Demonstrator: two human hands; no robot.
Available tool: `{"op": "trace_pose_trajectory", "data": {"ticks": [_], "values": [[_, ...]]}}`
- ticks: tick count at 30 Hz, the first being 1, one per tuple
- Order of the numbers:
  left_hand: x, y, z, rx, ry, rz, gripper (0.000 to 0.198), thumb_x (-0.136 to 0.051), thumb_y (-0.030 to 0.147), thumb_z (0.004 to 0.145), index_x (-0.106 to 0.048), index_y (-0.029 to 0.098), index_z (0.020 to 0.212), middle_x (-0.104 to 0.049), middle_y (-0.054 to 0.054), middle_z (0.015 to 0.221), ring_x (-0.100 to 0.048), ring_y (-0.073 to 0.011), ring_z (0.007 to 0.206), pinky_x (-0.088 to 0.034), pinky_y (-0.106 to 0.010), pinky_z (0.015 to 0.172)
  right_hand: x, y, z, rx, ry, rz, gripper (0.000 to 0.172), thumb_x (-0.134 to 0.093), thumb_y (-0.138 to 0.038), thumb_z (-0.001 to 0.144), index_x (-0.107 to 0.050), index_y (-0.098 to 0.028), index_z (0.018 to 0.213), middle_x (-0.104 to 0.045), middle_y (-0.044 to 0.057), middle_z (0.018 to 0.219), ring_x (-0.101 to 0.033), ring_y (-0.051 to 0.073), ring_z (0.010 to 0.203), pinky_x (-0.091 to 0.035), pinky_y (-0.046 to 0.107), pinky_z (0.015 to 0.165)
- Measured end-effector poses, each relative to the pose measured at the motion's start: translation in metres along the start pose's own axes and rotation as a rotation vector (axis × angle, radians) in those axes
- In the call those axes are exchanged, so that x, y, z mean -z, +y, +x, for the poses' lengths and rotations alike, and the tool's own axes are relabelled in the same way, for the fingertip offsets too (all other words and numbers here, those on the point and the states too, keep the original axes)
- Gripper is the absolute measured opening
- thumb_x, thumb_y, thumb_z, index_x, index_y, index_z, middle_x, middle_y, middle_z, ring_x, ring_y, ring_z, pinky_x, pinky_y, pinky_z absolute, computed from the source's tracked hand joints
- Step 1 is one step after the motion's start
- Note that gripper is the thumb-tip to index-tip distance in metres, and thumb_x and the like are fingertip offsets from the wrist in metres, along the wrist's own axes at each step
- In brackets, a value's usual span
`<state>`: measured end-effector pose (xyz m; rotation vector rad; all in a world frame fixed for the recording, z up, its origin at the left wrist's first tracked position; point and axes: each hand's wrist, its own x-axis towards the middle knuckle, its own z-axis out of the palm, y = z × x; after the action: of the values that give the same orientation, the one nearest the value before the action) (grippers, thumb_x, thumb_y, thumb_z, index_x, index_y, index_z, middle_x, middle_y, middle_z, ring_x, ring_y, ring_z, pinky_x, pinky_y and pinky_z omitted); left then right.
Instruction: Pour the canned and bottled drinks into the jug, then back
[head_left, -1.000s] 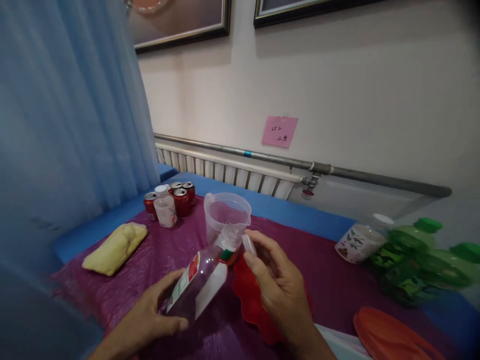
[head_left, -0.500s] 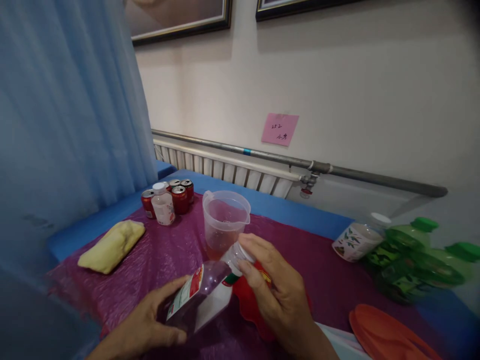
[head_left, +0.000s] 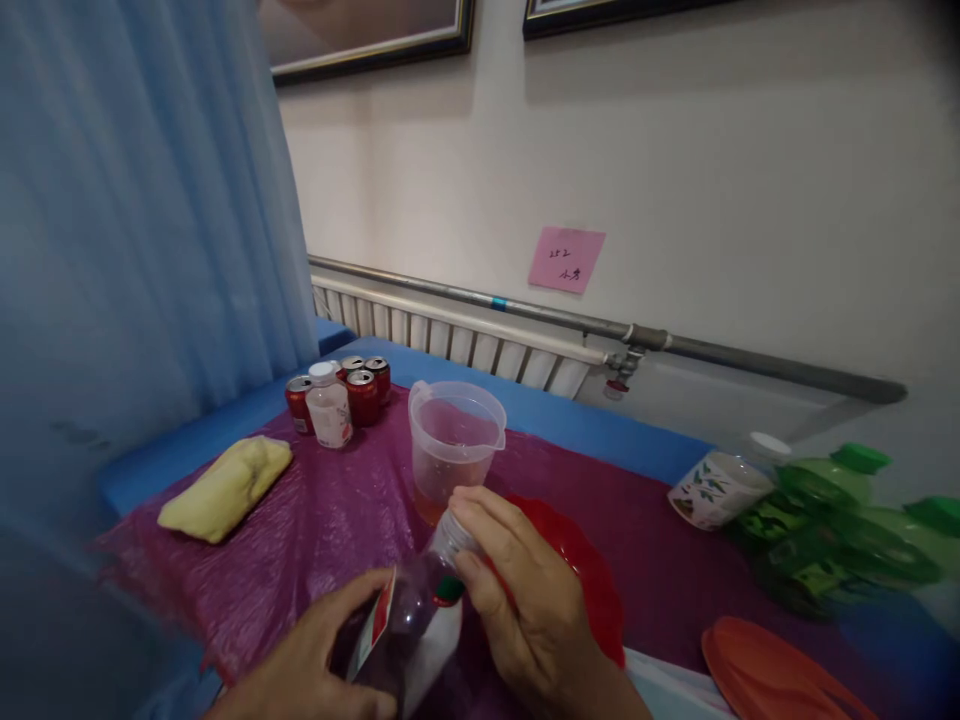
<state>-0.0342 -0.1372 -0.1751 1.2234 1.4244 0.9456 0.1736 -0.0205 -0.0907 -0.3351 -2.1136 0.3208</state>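
Tilted in front of me is a clear plastic bottle [head_left: 420, 620] with a red, white and green label. My left hand [head_left: 322, 650] grips its body from the left. At its upper end, the fingers of my right hand [head_left: 525, 590] are closed around the pale cap and neck. Just beyond the bottle stands a translucent measuring jug [head_left: 454, 440] with some liquid at its bottom. A red dish [head_left: 592, 570] lies behind my right hand, partly hidden by it.
Red cans [head_left: 364, 395] and a white-capped bottle [head_left: 328, 405] stand back left, near a folded yellow cloth [head_left: 229, 488]. To the right lie green-capped bottles [head_left: 840, 520], a leaf-patterned bottle [head_left: 720, 488] and an orange plastic item [head_left: 765, 665]. Purple sheeting [head_left: 330, 520] covers the blue table.
The bottle is lower and more upright, its cap shifted left and down. My right hand moved with it, uncovering more of the red dish. The view has shifted slightly.
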Motion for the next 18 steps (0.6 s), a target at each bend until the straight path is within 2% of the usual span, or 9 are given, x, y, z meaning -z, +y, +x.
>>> {"op": "trace_pose_trajectory", "data": {"ticks": [5,9,13,16,18], "values": [[0.005,-0.002,0.001,-0.005,0.079,-0.017,0.075,-0.080,0.041,0.060,-0.057,0.033,0.131,-0.060,0.000,0.139,-0.055,-0.0327,0.127,-0.049,-0.043,0.109,-0.004,-0.006,-0.005,-0.003,-0.017,0.024,0.039,-0.054,-0.018,0.096,-0.054,-0.015,0.135,-0.062,0.013,0.136,-0.062,0.018,0.124,-0.053,0.028,0.106],[0.003,-0.002,0.002,-0.008,0.096,0.036,0.079,-0.080,0.044,0.062,-0.054,0.034,0.135,-0.055,-0.001,0.145,-0.048,-0.0335,0.135,-0.042,-0.047,0.116,-0.007,-0.009,-0.006,-0.047,-0.055,0.052,0.041,-0.057,-0.020,0.095,-0.053,-0.017,0.136,-0.059,0.013,0.140,-0.060,0.019,0.128,-0.052,0.029,0.106],[-0.001,0.000,0.001,-0.030,0.126,0.096,0.078,-0.080,0.049,0.065,-0.053,0.034,0.137,-0.054,-0.002,0.145,-0.048,-0.0312,0.136,-0.039,-0.047,0.119,-0.013,-0.009,-0.007,-0.120,-0.008,0.100,0.042,-0.060,-0.023,0.094,-0.054,-0.023,0.135,-0.062,0.010,0.136,-0.064,0.018,0.123,-0.055,0.027,0.101],[0.016,0.005,0.000,-0.071,0.138,0.192,0.092,-0.082,0.064,0.059,-0.049,0.035,0.140,-0.049,-0.002,0.151,-0.043,-0.0300,0.140,-0.034,-0.047,0.123,-0.014,-0.009,-0.008,-0.117,0.034,0.085,0.043,-0.060,-0.023,0.093,-0.053,-0.025,0.136,-0.067,0.007,0.128,-0.068,0.016,0.116,-0.056,0.025,0.099],[0.043,0.010,0.002,-0.072,0.290,0.339,0.094,-0.070,0.073,0.065,-0.042,0.032,0.144,-0.041,-0.001,0.156,-0.036,-0.0266,0.145,-0.030,-0.044,0.125,-0.011,-0.009,-0.007,-0.108,0.056,0.059,0.042,-0.060,-0.023,0.094,-0.054,-0.025,0.135,-0.068,0.007,0.126,-0.068,0.016,0.114,-0.056,0.025,0.099]]}}
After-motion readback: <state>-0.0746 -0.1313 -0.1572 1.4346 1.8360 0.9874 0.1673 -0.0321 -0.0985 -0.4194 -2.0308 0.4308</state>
